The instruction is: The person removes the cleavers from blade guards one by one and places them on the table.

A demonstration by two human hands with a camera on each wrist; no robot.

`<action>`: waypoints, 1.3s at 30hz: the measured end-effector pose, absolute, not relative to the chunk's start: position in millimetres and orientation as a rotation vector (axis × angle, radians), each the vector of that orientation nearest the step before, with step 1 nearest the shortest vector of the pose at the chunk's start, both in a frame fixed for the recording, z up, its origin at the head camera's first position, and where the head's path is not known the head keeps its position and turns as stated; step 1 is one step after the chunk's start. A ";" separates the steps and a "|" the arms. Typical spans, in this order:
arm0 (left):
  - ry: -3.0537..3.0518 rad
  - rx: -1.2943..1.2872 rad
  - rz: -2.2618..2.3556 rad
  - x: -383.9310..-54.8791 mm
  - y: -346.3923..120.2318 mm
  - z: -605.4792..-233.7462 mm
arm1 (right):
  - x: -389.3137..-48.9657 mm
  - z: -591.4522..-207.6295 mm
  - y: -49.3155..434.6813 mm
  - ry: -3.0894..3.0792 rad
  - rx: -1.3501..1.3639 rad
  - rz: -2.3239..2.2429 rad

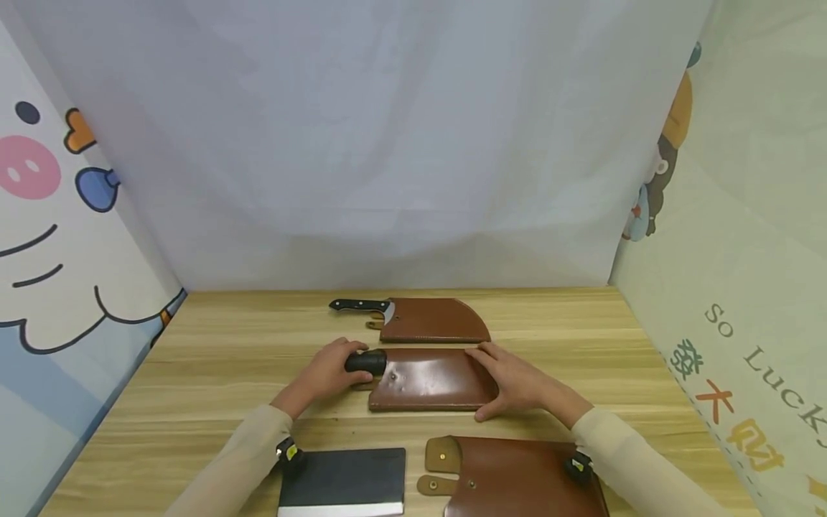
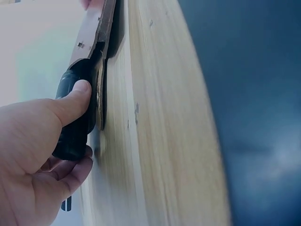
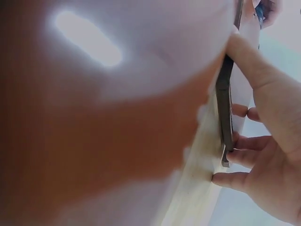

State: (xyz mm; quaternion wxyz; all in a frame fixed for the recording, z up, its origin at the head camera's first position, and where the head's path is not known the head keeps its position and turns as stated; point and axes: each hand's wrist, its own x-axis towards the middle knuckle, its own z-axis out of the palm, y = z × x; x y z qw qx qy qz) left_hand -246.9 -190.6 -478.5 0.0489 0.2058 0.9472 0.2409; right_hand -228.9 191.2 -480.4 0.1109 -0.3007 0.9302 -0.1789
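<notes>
A cleaver in a brown leather sheath lies flat across the middle of the table. My left hand grips its black handle, thumb on the near side and fingers curled beneath. At the sheath's other end, my right hand holds the leather, with fingers at the far corner and thumb by the near edge. In the right wrist view the fingers touch the sheath's edge. The blade is hidden inside the leather. A short strap sticks out below the handle.
Behind lies another sheathed knife with a riveted black handle. A dark flat rectangular piece with a silvery near edge lies at the front left. Front right, under my right forearm, is a larger brown sheath with snap straps. Cloth hangs around the table.
</notes>
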 end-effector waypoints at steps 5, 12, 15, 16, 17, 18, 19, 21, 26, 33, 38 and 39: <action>2.879 0.652 0.728 -247.9 -191.4 -476.9 | -230.3 -475.7 189.5 2.730 -0.876 -0.508; 2.862 0.712 0.707 -247.1 -191.6 -476.9 | -233.4 -469.0 190.5 2.763 -0.930 -0.427; 2.864 0.742 0.697 -249.2 -193.5 -473.8 | -235.8 -465.7 190.7 2.779 -0.962 -0.408; 2.868 0.752 0.692 -249.8 -194.1 -472.2 | -236.5 -464.5 190.5 2.783 -0.966 -0.401; 2.872 0.761 0.686 -250.5 -194.8 -470.6 | -237.1 -463.6 190.3 2.785 -0.971 -0.396; 2.877 0.774 0.679 -251.1 -195.3 -468.7 | -237.5 -462.7 190.1 2.788 -0.975 -0.386; 2.888 0.793 0.667 -251.9 -196.0 -467.3 | -237.7 -461.7 189.7 2.790 -0.980 -0.380; 2.906 0.821 0.648 -252.3 -197.2 -463.7 | -237.5 -459.7 188.5 2.796 -0.986 -0.370; 2.923 0.843 0.635 -250.6 -199.7 -455.4 | -233.5 -452.9 186.6 2.820 -0.986 -0.390; 2.933 0.870 0.655 -247.7 -203.7 -446.6 | -231.4 -445.1 187.7 2.853 -0.990 -0.418; 2.946 0.878 0.655 -246.1 -207.4 -440.0 | -229.1 -440.7 185.7 2.868 -0.993 -0.430; 2.952 0.876 0.650 -245.9 -208.2 -438.9 | -228.4 -440.3 185.1 2.874 -0.990 -0.433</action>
